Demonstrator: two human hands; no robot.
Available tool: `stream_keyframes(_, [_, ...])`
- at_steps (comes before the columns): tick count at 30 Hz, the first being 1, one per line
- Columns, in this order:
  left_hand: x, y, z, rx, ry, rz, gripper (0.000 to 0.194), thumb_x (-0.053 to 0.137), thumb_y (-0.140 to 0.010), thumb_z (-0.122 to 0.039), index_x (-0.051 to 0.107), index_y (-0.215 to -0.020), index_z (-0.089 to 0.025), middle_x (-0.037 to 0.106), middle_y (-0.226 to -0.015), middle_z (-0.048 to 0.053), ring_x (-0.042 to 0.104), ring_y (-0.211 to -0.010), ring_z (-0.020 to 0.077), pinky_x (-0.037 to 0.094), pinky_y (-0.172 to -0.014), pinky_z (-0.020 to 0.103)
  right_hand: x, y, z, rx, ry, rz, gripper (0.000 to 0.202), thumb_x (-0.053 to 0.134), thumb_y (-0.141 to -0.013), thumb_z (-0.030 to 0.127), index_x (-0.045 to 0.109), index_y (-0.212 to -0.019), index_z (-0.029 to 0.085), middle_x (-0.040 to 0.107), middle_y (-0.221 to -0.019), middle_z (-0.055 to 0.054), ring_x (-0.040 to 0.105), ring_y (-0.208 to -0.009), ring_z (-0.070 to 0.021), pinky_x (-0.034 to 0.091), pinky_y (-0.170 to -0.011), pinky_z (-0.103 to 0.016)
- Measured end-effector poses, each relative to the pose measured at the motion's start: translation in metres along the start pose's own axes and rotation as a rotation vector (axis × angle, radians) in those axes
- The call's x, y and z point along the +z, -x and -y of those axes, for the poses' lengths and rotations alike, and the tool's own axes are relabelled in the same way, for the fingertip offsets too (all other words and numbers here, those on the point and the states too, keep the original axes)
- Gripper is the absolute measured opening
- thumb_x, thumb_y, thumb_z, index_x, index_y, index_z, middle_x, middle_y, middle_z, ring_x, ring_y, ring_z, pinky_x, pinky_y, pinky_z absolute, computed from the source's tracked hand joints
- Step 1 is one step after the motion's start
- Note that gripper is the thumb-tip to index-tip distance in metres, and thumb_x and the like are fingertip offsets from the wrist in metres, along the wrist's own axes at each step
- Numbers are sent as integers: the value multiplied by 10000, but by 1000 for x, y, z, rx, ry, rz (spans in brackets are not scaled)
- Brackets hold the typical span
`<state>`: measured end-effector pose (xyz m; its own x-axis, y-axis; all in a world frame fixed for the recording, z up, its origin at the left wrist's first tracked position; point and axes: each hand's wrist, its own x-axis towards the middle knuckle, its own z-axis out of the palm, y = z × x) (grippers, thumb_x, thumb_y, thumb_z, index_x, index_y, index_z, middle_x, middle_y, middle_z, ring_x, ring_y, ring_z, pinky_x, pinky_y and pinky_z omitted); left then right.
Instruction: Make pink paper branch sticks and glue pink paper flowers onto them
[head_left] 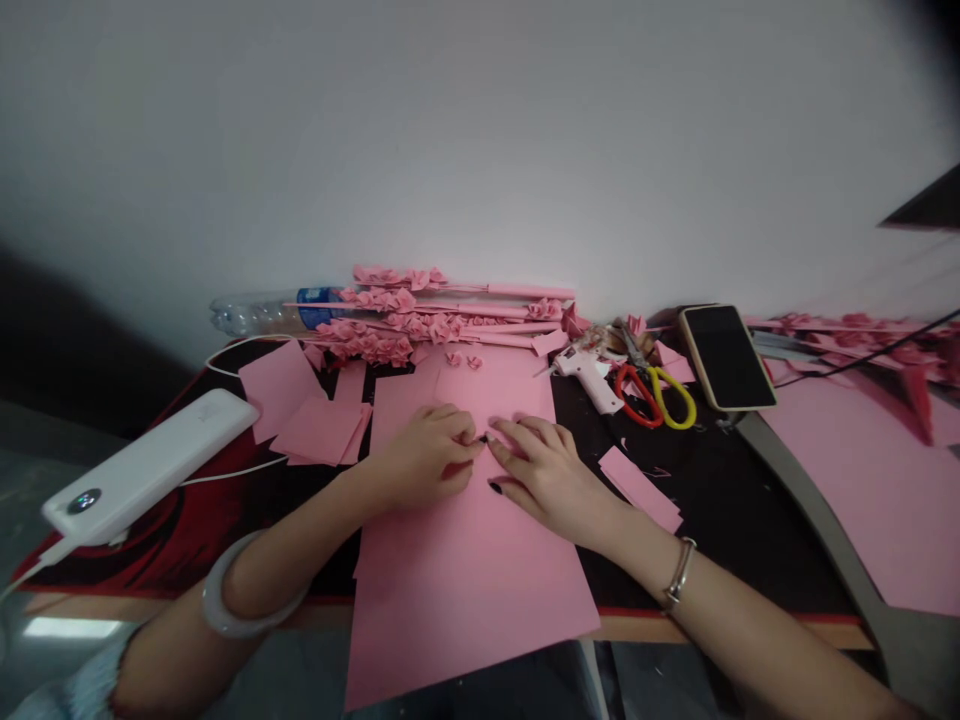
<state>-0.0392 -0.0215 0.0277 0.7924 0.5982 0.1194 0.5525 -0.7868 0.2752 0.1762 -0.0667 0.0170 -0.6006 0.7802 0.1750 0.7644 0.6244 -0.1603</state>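
Observation:
Large pink paper sheets (480, 590) lie on a dark mat, with their front edge hanging past the table. My left hand (431, 455) rests over them with its fingers curled together; whatever they pinch is too small to make out. Close beside it, my right hand (544, 475) has its fingers spread, its fingertips on the pink paper near the left fingertips. Two tiny pink paper roses (474, 363) sit just beyond the hands. Further back lie several long pink paper flower stems (435, 325).
On the left are a white power bank (154, 465) with a cable, small pink sheets (319, 430) and a plastic bottle (259, 312). Rightward lie a glue gun (590, 378), scissors (656, 398), a phone (726, 357), paper strips (640, 488) and more pink sheets (862, 480).

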Motion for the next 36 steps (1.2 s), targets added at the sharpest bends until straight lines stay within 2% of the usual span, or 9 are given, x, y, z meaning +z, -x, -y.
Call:
stream_keyframes(4, [-2, 1, 5, -94, 9, -40, 210, 503, -874, -207, 691, -782, -189, 566, -831, 35, 524, -818, 183, 391, -797, 352, -5, 1, -4, 42, 31, -13, 319, 509, -942, 322, 621, -1222, 223, 509, -1401, -87, 419, -1243, -337, 390, -942, -533])
stream_keyframes(8, [-9, 8, 22, -158, 175, -31, 336, 522, -875, -240, 608, -563, -149, 550, -793, 32, 526, -717, 147, 395, -681, 293, -20, 7, -16, 68, 6, 22, 197, 549, -919, 230, 711, -1032, 241, 580, -1320, -72, 522, -1110, -296, 457, -834, -454])
stream_keyframes(11, [-10, 11, 31, -152, 255, -18, 320, 539, -880, -253, 638, -594, -147, 577, -851, 33, 554, -734, 136, 427, -697, 272, -23, 8, -23, 36, -97, 8, 166, 567, -898, 164, 726, -925, 203, 643, -1147, -105, 568, -968, -236, 477, -823, -398])
stream_keyframes(14, [-8, 10, 37, -144, 309, -23, 265, 556, -877, -260, 679, -668, -154, 601, -865, 33, 577, -756, 139, 454, -713, 261, -15, 6, -29, 40, -304, -98, 171, 552, -876, 99, 698, -822, 170, 627, -963, -94, 589, -851, -181, 494, -769, -320])
stream_keyframes(19, [-3, 8, 43, -165, 397, -51, 209, 583, -860, -260, 691, -715, -155, 636, -850, 41, 596, -750, 147, 480, -688, 252, -6, 1, -32, 226, -519, -163, 169, 578, -763, 25, 618, -713, 181, 550, -733, -3, 542, -625, -128, 440, -560, -242])
stream_keyframes(23, [-2, 7, 43, -218, 469, -86, 124, 621, -824, -228, 662, -730, -159, 643, -819, 26, 584, -727, 137, 464, -651, 236, -6, 1, -31, 305, -562, -150, 158, 590, -731, 22, 601, -739, 179, 528, -717, 12, 521, -596, -117, 404, -521, -223])
stream_keyframes(29, [-4, 6, 39, -230, 480, -95, 60, 628, -805, -196, 616, -765, -154, 601, -742, 3, 562, -668, 129, 457, -615, 232, -5, 1, -30, 288, -586, -149, 147, 586, -733, 41, 578, -743, 187, 508, -699, 24, 482, -579, -111, 384, -515, -221])
stream_keyframes(33, [-3, 6, 40, -193, 493, -101, 74, 614, -824, -212, 665, -846, -163, 619, -825, 27, 593, -734, 143, 478, -671, 250, -7, 1, -30, 257, -561, -148, 170, 563, -731, 30, 569, -671, 189, 500, -694, 20, 477, -578, -116, 379, -519, -234])
stream_keyframes(36, [-2, 7, 41, -129, 474, -102, 134, 577, -852, -213, 704, -827, -178, 617, -846, 40, 606, -777, 152, 483, -723, 272, -8, 1, -31, 216, -551, -190, 197, 532, -757, 21, 564, -660, 189, 512, -722, 2, 510, -633, -136, 410, -567, -253])
